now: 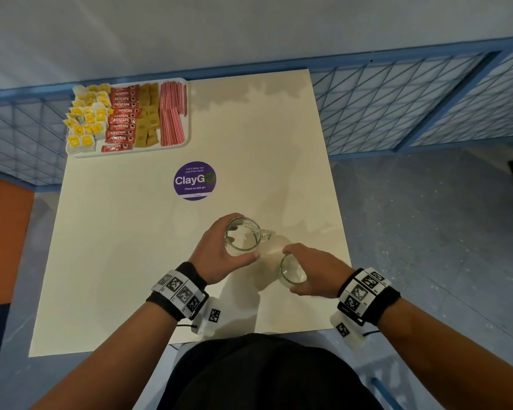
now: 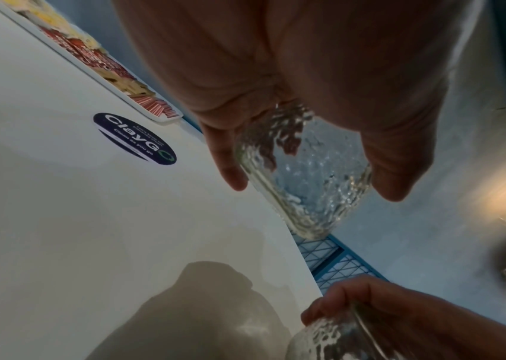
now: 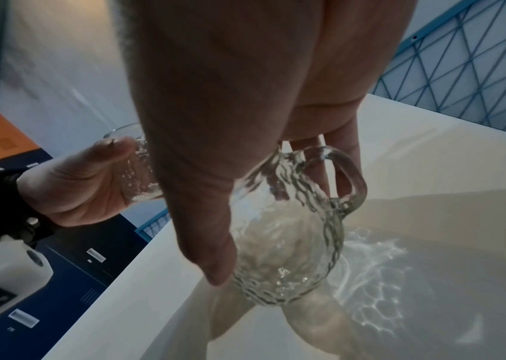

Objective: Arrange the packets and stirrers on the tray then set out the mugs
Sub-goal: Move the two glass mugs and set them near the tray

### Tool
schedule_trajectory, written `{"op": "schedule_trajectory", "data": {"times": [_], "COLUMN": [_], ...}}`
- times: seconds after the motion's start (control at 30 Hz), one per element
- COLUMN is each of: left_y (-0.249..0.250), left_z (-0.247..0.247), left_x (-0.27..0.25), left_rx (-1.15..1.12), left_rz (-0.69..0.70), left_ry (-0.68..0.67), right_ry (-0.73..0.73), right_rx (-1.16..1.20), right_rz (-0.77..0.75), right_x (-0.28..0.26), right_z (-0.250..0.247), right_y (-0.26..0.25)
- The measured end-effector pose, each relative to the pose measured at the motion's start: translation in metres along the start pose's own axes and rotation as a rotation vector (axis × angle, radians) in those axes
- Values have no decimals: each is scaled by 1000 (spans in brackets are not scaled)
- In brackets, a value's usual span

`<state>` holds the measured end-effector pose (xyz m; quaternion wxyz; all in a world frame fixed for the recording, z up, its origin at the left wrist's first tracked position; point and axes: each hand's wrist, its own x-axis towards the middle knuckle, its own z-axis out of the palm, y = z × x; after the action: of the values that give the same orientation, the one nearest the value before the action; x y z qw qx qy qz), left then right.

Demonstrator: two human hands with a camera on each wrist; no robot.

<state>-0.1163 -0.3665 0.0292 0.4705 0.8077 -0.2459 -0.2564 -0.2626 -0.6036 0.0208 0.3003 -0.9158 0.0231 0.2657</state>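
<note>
My left hand [image 1: 219, 255] grips a clear textured glass mug [image 1: 245, 236] round its body, rim up, handle pointing right, held above the table. The same mug [image 2: 303, 180] shows between thumb and fingers in the left wrist view. My right hand [image 1: 311, 270] holds a second glass mug [image 1: 292, 270] by its side, close to the front right of the table; its handle [image 3: 347, 177] faces away from the palm. A white tray [image 1: 187, 113] at the far left corner carries yellow tea bags, red coffee packets [image 1: 122, 119], brown sugar packets and red-striped stirrers [image 1: 172, 113].
The cream table [image 1: 116, 247] has a round purple ClayGo sticker [image 1: 194, 180] in its middle. A blue mesh railing [image 1: 412, 99] runs behind and right of the table. Grey floor lies to the right.
</note>
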Motion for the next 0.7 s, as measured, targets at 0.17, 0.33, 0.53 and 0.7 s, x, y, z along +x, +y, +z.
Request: {"op": "schedule_trajectory", "data": {"times": [0.17,0.33,0.53,0.7], "left_y": [-3,-9,-21,-45], "left_z": [-12,-34,-69,-100], "left_x": [-1,2,19,41], "left_rx": [-14,53,118,122], "left_rz": [-20,-35,-91,-143], "left_ry": [59,122,215,206], "right_ry": [33,36,45,36], "right_rx": [-17,-41,-31,-48], "right_rz": [-42,-78,-88,-69], "right_x": [19,46,86,129], "right_z": [-18,-38,-62,-79], "right_y": [-12,-28,-51,-68]}}
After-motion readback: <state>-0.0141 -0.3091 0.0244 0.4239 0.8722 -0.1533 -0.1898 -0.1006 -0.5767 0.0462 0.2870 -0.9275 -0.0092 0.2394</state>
